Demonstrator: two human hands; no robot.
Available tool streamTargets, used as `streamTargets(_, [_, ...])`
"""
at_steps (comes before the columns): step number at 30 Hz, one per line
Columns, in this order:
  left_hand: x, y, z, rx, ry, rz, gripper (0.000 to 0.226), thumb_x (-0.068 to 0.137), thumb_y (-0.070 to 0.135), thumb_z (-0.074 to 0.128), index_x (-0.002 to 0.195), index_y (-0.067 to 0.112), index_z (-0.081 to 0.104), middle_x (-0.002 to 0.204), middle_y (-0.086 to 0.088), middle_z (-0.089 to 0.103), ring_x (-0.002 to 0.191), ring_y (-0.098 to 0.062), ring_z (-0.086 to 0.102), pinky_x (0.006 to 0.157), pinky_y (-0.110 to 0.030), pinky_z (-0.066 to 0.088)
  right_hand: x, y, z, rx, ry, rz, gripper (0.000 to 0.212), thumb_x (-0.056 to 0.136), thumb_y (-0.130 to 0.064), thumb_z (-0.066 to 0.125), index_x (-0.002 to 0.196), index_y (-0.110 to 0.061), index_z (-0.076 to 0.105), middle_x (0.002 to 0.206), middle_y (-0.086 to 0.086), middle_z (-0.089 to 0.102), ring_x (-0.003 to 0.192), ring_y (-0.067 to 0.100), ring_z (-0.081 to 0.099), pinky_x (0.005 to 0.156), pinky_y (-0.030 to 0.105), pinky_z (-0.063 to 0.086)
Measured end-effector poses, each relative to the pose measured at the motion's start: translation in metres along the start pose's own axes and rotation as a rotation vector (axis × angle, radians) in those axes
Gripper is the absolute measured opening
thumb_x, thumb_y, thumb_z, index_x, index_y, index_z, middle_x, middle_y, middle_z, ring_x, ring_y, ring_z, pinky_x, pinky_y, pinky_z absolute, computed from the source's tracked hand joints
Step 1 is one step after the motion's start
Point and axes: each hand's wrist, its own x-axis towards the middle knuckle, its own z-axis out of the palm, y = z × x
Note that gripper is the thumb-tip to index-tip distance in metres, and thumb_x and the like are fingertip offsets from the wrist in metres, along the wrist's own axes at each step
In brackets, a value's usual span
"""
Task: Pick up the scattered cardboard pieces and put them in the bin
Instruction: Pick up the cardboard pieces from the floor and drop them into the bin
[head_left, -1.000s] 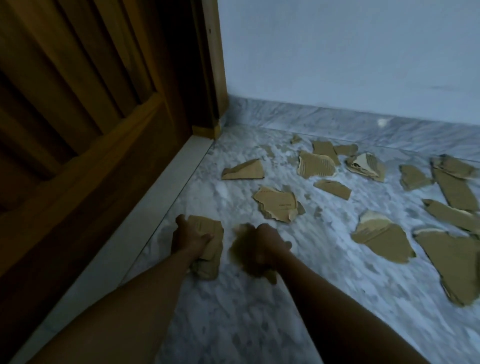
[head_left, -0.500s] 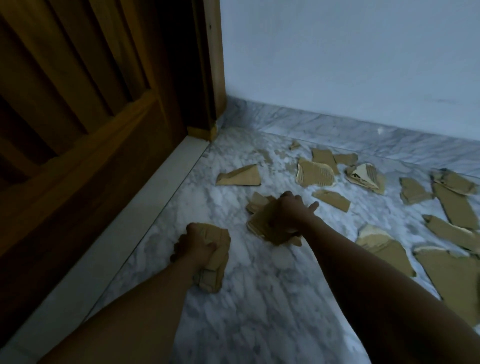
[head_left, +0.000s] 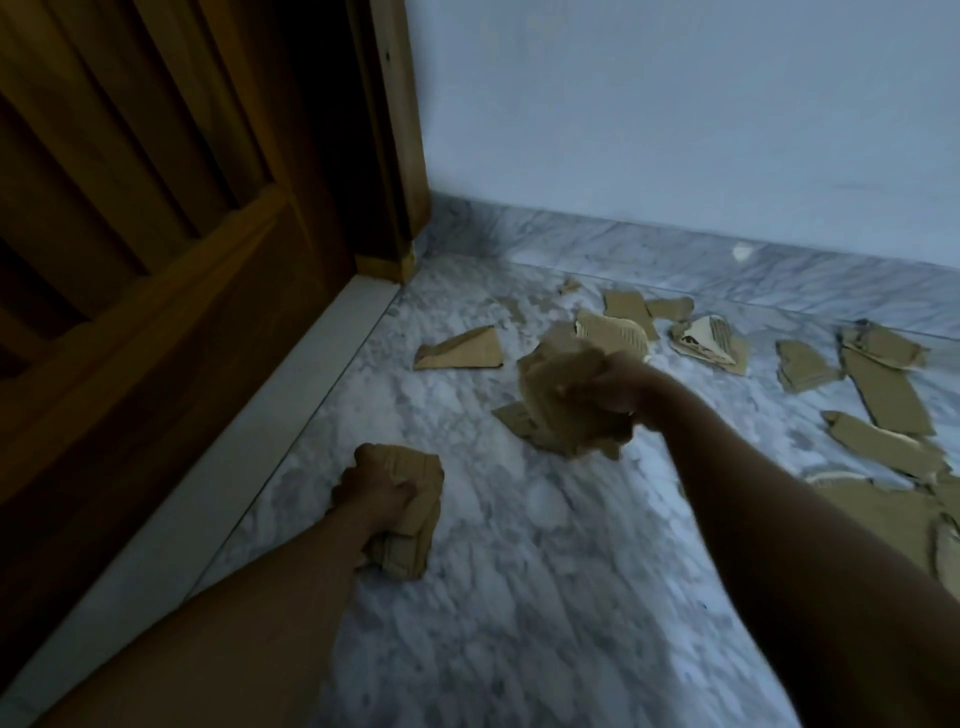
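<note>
Broadly, the marble floor (head_left: 519, 597) fills the view, met on the left by a wooden door (head_left: 156, 234) and at the back by a pale wall (head_left: 675, 130); no bin shows anywhere. Largest of the litter is the big torn sheet (head_left: 883, 514) at the right edge, partly hidden by the right forearm. Above it lie a long strip (head_left: 883, 395) and a pointed slab (head_left: 878, 441), all flat on the floor. Next in size is the crumpled bundle (head_left: 561, 374) that the right hand (head_left: 608, 387) grips with curled fingers, raised just over a flat offcut (head_left: 514, 418) (whether the two touch I cannot tell). Nearer the door the left hand (head_left: 371, 491) is fisted round a folded wad (head_left: 415, 514), which rests against the floor. Smaller loose bits lie beyond: a triangular piece (head_left: 462, 352) near the door sill, a ribbed piece (head_left: 613, 332) just behind the right hand, a peeled piece (head_left: 709, 340) beside it, and a tiny scrap (head_left: 570, 285) by the skirting. By my reading this stuff is light and dry, stiff while flat yet quick to crease, so several fit in one fist; torn layers may peel away. Flat pieces hug smooth marble, so a fingertip under a raised corner or ragged edge looks the best hold, and the big sheet would want folding first.
</note>
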Motion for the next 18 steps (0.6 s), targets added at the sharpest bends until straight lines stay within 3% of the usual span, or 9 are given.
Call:
streamTargets(2, [-0.001,0.001,0.0,0.016,0.006,-0.006,0.097,0.083,0.047,0.069,0.152,0.017,0.007,0.146,-0.016,0.039,0.127,-0.037,0.046,0.103,-0.043,0.043,0.008,0.004,0.035,-0.151,-0.108,0.095,0.036,0.093,-0.013,0.066,0.125,0.002,0.059,0.112,0.013,0.062,0.107,0.026,0.061,0.088,0.026,0.049])
streamTargets(3, [-0.001,0.001,0.001,0.017,0.009,-0.01,0.098,0.084,0.047,0.069,0.153,0.016,0.007,0.146,-0.016,0.038,0.128,-0.037,0.046,0.104,-0.043,0.043,0.017,0.009,0.051,-0.255,-0.095,0.147,0.043,0.094,-0.023,0.064,0.13,-0.001,0.054,0.12,0.014,0.056,0.122,0.031,0.052,0.101,0.033,0.041])
streamTargets(5, [-0.002,0.002,0.001,0.006,0.006,-0.015,0.098,0.084,0.048,0.069,0.153,0.016,0.007,0.146,-0.016,0.038,0.128,-0.037,0.046,0.103,-0.043,0.043,0.027,0.017,0.079,-0.38,0.012,0.275,0.055,0.09,-0.043,0.059,0.132,-0.01,0.049,0.132,0.012,0.049,0.131,0.036,0.041,0.112,0.048,0.033])
streamTargets(7, [-0.003,0.004,-0.001,0.001,0.012,-0.025,0.097,0.083,0.048,0.07,0.152,0.017,0.009,0.146,-0.016,0.039,0.127,-0.037,0.046,0.101,-0.042,0.044,0.033,0.024,0.093,-0.306,0.033,0.311,0.064,0.082,-0.05,0.058,0.13,-0.008,0.051,0.126,0.013,0.055,0.122,0.035,0.051,0.107,0.054,0.038])
streamTargets(10, [-0.015,0.011,-0.007,-0.003,0.001,-0.001,0.094,0.085,0.043,0.07,0.152,0.015,0.01,0.148,-0.015,0.038,0.13,-0.036,0.045,0.103,-0.041,0.043,0.015,0.029,0.086,-0.107,0.068,0.343,0.079,0.075,-0.047,0.074,0.133,-0.001,0.047,0.122,0.013,0.059,0.113,0.03,0.059,0.101,0.046,0.047])
streamTargets(14, [-0.016,0.055,-0.032,0.004,-0.021,0.18,0.082,0.087,0.034,0.071,0.148,0.009,0.021,0.146,-0.016,0.042,0.128,-0.034,0.048,0.096,-0.036,0.044,-0.014,0.067,0.043,-0.07,0.058,0.419,0.053,0.072,-0.026,0.086,0.113,-0.001,0.065,0.099,0.011,0.066,0.09,0.023,0.061,0.083,0.036,0.05])
streamTargets(18, [0.018,0.139,-0.062,0.02,0.016,0.346,0.08,0.09,0.034,0.067,0.151,0.007,0.024,0.15,-0.016,0.039,0.133,-0.035,0.044,0.1,-0.037,0.042,-0.029,0.089,0.038,-0.196,0.009,0.326,0.049,0.076,-0.028,0.083,0.116,-0.004,0.066,0.108,0.011,0.066,0.09,0.02,0.058,0.078,0.03,0.043])
